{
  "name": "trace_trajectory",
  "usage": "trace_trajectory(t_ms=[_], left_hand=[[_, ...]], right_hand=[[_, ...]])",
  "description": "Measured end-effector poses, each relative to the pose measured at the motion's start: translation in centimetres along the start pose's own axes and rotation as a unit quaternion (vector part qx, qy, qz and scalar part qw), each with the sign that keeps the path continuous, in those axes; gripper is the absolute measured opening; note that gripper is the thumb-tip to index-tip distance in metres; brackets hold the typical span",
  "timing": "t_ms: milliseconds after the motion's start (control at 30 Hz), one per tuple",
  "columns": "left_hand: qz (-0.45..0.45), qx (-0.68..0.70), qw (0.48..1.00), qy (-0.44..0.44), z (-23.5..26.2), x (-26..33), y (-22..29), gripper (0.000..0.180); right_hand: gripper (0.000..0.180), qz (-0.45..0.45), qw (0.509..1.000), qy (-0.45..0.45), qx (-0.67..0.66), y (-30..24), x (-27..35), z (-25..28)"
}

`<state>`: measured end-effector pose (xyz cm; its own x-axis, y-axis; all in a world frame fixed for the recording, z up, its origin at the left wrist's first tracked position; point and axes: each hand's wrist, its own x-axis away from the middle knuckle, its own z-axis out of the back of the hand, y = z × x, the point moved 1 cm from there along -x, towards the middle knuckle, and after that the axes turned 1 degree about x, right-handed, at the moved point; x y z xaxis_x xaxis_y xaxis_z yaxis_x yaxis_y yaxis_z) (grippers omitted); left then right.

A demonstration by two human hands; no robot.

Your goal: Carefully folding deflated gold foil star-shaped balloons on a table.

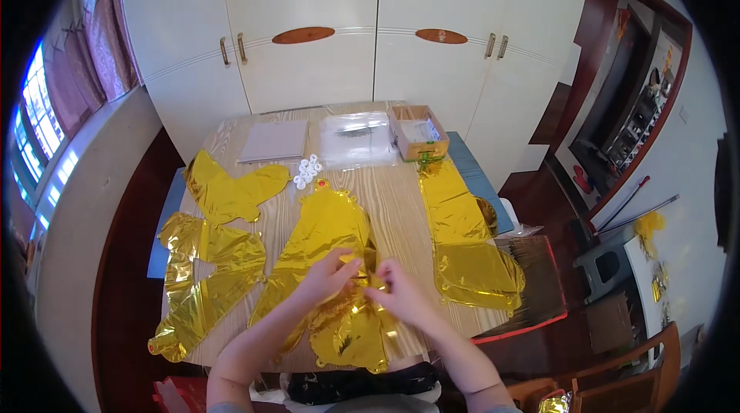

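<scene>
Where the two hands meet near the front edge of the wooden table (pixel 385 197), a gold foil balloon (pixel 327 232) lies flat, its long body running from a small red-tipped end near the table's middle down to the person's lap. Left hand (pixel 330 274) and right hand (pixel 397 291) both pinch the crinkled foil at the balloon's lower middle, fingertips close together, each clenched on a fold of the same sheet. Both forearms enter from the lower edge.

To the left of this balloon lie two more gold foil shapes (pixel 212 259), one above the other, the lower one hanging over the table's left corner. To the right, a long gold foil piece (pixel 462 239) stretches from the far side to the near right edge. Just beyond the balloon's tip sits a cluster of small white round pieces (pixel 306 171). Farther back rest a flat grey sheet (pixel 274 141), a clear plastic bag (pixel 356 139) and an open cardboard box (pixel 418 131). White cupboard doors (pixel 308 20) stand behind the table.
</scene>
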<state>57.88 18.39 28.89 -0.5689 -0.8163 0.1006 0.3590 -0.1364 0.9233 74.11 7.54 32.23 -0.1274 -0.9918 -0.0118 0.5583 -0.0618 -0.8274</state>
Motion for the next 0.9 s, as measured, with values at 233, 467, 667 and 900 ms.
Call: trace_trajectory(t_ms=[233,467,667,900], left_hand=[[0.029,-0.062,0.996,-0.063,1.6,-3.1,-0.6,0.059],[-0.004,-0.042,0.998,-0.047,1.8,-2.9,-3.1,0.063],[-0.002,-0.077,0.996,-0.043,1.5,-1.9,-1.7,0.069],[-0.01,-0.119,0.992,-0.033,1.3,-1.9,-1.8,0.07]], right_hand=[[0.025,0.066,0.988,0.004,-0.139,2.4,-0.8,-3.1],[0.022,0.298,0.937,0.049,0.177,7.6,-1.9,0.6],[0.023,0.338,0.912,-0.004,0.233,8.3,-0.8,0.1],[0.025,0.339,0.907,-0.027,0.25,8.6,1.1,0.4]])
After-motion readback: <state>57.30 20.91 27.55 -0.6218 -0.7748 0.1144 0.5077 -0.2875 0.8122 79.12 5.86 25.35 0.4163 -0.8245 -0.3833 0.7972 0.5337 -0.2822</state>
